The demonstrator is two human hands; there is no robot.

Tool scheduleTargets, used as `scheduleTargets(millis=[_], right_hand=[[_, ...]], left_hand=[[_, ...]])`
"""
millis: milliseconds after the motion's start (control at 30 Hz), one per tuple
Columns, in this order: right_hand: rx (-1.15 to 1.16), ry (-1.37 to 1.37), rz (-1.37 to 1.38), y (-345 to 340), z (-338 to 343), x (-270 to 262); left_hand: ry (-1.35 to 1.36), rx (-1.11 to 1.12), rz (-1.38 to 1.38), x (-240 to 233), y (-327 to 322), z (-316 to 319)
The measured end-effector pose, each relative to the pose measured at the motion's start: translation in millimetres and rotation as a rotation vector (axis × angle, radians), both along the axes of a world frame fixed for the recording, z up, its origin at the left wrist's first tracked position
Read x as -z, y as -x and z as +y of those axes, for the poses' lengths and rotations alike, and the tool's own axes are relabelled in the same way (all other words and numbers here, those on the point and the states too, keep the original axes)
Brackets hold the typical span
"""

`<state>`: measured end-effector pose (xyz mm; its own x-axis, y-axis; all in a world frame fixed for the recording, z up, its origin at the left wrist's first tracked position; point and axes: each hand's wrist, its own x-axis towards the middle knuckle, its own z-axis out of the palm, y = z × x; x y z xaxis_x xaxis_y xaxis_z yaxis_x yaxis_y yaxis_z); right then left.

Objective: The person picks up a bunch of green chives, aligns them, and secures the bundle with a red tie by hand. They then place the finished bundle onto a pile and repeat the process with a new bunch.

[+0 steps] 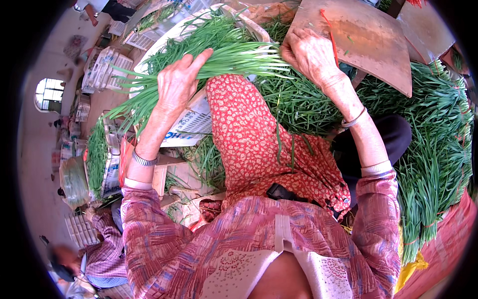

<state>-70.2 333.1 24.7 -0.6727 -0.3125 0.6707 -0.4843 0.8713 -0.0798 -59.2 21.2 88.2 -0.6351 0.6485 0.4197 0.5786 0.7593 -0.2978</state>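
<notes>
A loose bunch of garlic chives lies across my raised knee, which is covered by red flowered cloth. My left hand grips the leafy part, index finger stretched along the leaves, and long green ends hang past the wrist. At the pale stem ends, my right hand has its fingers curled in; whatever is between them is hidden. Behind the bunch, more chives fill a large white tub. Cut or loose leaves are heaped below my right forearm.
A brown board with a red tie stands beyond my right hand. Tied chive bundles are stacked at right. A white plastic crate sits under my left forearm. Other crates and a seated person are at left.
</notes>
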Motion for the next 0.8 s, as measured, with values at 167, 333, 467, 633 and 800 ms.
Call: scheduleTargets(millis=[167,333,467,633,800], right_hand=[[0.227,-0.106,-0.093,5,57,33],[0.268,0.047,-0.662,-7,76,34],[-0.287,0.578,-0.613,-16,30,3],[-0.246,0.587,-0.495,-8,34,8],[0.192,0.220,-0.396,-4,60,28]], left_hand=[[-0.019,-0.033,-0.003,-1,1,-9],[-0.081,-0.111,-0.043,-1,0,-26],[-0.066,-0.135,-0.072,0,-2,-22],[-0.172,-0.119,-0.155,-6,-4,-16],[-0.473,-0.016,-0.399,-3,-2,-30]])
